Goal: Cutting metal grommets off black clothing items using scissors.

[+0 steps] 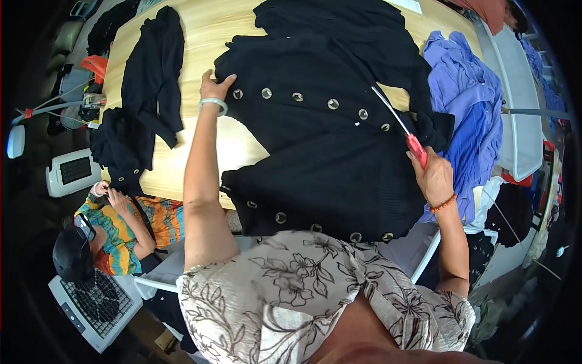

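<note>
A black knit cardigan [327, 158] lies spread on the table in front of me, its front laid open in two parts. Large round buttons run along both front edges. My left hand [216, 88], with a pale bangle at the wrist, rests at the left edge of the upper part, thumb and fingers apart. In my right hand [433, 176] is a tool with a red handle [416, 150] and a long thin metal shaft. The shaft points up and left over the right-hand end of the button row. Its exact kind is unclear.
More black garments lie on the light wooden table [200, 36], one at the left [154, 73]. Purple cloth [464, 91] is heaped at the right. Beside the left table edge sits a person in a colourful top [118, 230], hands at a black buttoned garment. White baskets [521, 109] flank the table.
</note>
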The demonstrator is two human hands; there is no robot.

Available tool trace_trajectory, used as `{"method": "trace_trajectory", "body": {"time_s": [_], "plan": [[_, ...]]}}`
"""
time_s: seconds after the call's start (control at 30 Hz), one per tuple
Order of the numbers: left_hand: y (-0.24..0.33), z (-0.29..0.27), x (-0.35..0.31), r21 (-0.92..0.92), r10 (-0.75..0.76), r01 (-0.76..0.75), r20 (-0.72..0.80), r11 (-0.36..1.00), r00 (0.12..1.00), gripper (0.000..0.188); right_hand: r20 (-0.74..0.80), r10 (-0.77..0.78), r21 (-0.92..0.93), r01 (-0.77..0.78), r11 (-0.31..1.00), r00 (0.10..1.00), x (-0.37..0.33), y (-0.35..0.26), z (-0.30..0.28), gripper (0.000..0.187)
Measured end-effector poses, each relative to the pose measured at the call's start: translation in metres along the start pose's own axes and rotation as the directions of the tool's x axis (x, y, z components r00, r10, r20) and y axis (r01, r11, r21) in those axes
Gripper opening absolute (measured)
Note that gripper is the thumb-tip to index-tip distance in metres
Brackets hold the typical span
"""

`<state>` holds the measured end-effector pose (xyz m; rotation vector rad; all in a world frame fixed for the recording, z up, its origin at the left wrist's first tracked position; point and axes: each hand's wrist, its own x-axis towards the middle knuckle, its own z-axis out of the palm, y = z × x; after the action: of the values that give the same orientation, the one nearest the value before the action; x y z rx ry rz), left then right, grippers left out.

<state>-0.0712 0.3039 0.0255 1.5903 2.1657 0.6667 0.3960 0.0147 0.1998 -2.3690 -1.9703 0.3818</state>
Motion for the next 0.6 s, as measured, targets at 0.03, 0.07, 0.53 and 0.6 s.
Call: {"method": "trace_trajectory", "body": {"time_s": [0.03,0.07,0.53,0.6], "plan": [[-0.027,-0.005,0.011,-0.154,0.032,-0.010,0.139,0.988,0.990,0.064,-0.080,-0.092,0.042,0.095,0.995,0.993,0.009,-0.013,-0.003,0.035],[-0.017,-0.001,0.009,-0.116,0.147,-0.134,0.115,0.984,0.982,0.038,-0.091,-0.111,0.091,0.120,0.989,0.990,0.016,-0.023,-0.007,0.036],[0.207,-0.071,-0.077,-0.988,0.922,0.078,-0.098,-0.137,0.375,0.009,-0.281,-0.246,0.576,0.369,0.729,0.927,0.132,-0.178,0.005,0.052],[0.223,-0.082,-0.110,-0.957,0.736,0.042,0.248,0.287,0.630,0.014,-0.213,-0.168,0.653,0.268,0.709,0.962,0.148,-0.167,0.002,0.021]]}}
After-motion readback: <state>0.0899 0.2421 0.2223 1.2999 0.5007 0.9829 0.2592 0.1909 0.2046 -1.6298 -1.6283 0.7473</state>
